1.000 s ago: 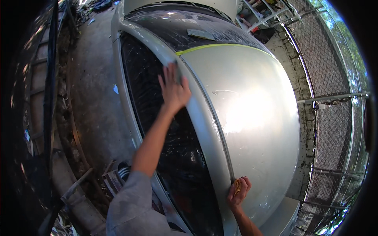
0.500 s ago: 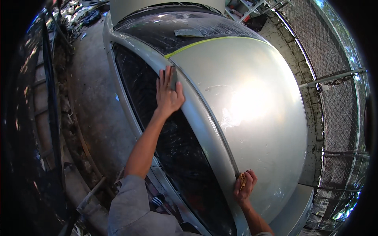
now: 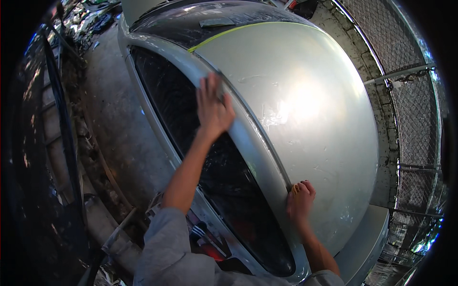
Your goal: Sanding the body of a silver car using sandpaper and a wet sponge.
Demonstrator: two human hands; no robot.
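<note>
Silver car roof (image 3: 329, 157) fills the middle of the view. My left hand (image 3: 214, 112) lies with fingers stretched out along the side rail (image 3: 248, 162) above the side window, smeared by motion. Between its thumb and forefinger shows a dark grey sheet (image 3: 221, 97) that looks like sandpaper, mostly hidden under the palm. Farther back along the roof's edge, my right hand (image 3: 300, 200) is closed round a crumpled yellow cloth (image 3: 295, 189) and rests by the dark roof channel (image 3: 267, 148).
Yellow-green tape (image 3: 234, 30) runs along the roof's edge at the windshield. A grey flat piece (image 3: 216, 22) lies on the dusty windshield (image 3: 176, 24). To the right stands a chain-link fence (image 3: 417, 119) with a metal bar (image 3: 400, 75). Concrete floor (image 3: 112, 105) stretches along the left.
My left hand has slid back along the rail toward me with the sheet under it. My right hand stays at the roof's edge with the cloth. The whole view has shifted slightly.
</note>
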